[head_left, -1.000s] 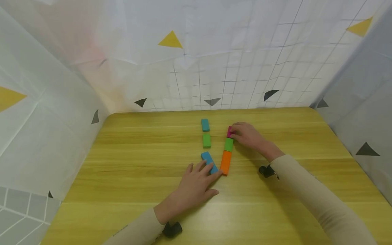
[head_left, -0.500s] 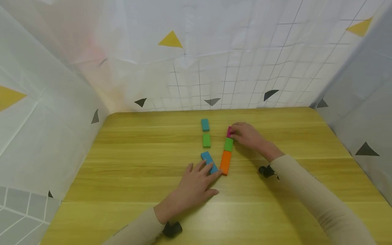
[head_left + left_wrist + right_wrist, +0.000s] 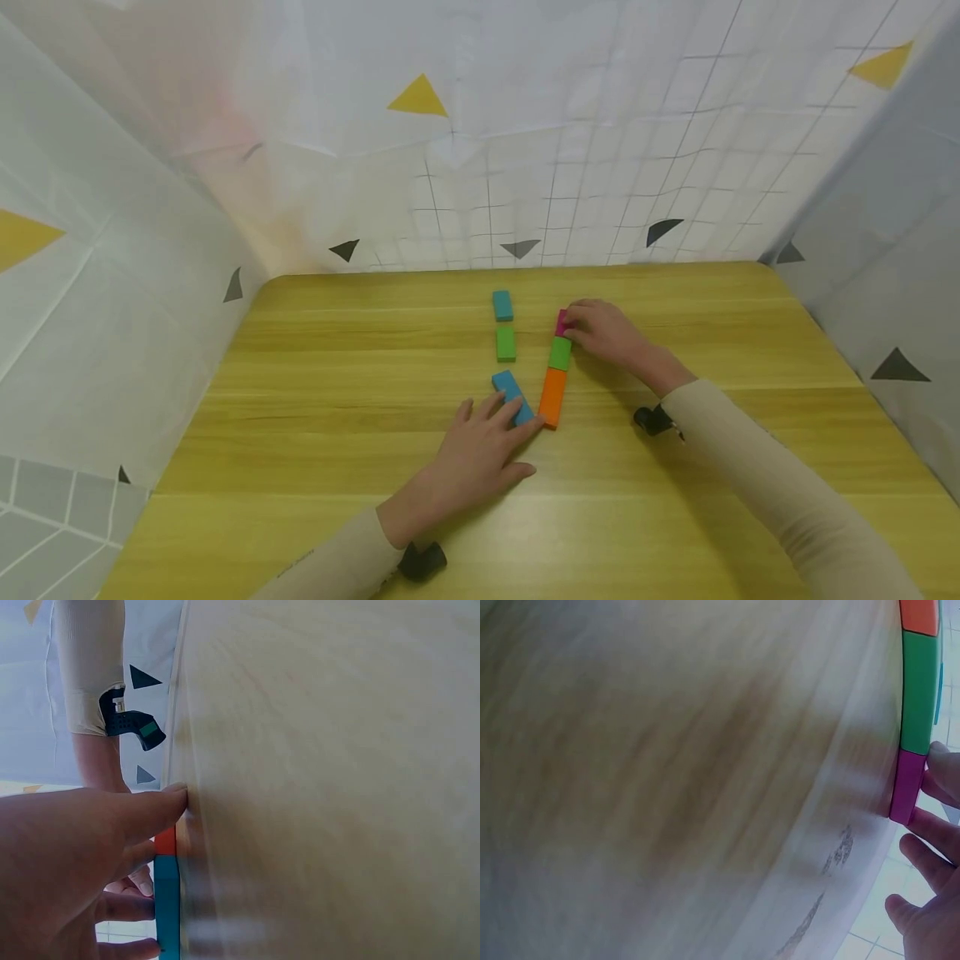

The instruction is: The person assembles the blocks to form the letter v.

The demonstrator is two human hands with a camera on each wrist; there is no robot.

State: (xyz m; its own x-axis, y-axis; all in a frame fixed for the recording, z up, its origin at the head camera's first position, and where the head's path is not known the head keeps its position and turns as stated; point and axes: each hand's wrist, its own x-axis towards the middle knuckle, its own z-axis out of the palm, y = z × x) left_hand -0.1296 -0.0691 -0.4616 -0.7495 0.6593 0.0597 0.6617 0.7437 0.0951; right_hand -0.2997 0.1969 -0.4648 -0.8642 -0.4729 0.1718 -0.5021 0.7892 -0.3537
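Observation:
In the head view an orange block (image 3: 553, 402), a green block (image 3: 559, 354) and a magenta block (image 3: 560, 324) lie end to end in a slightly slanted row. My right hand (image 3: 606, 332) pinches the magenta block at the far end between thumb and fingers; the right wrist view shows this magenta block (image 3: 907, 789) against the green one. My left hand (image 3: 476, 458) rests with fingers spread over a blue block (image 3: 505, 382), which lies angled with its near end beside the orange block. One fingertip reaches the orange block's near corner. The hand partly hides the blue block.
Left of the row, a second green block (image 3: 506, 344) lies with a teal block (image 3: 502, 306) behind it, a small gap between them. The wooden table (image 3: 337, 358) ends at a white patterned sheet (image 3: 480, 200) at the back; more sheets hang at both sides.

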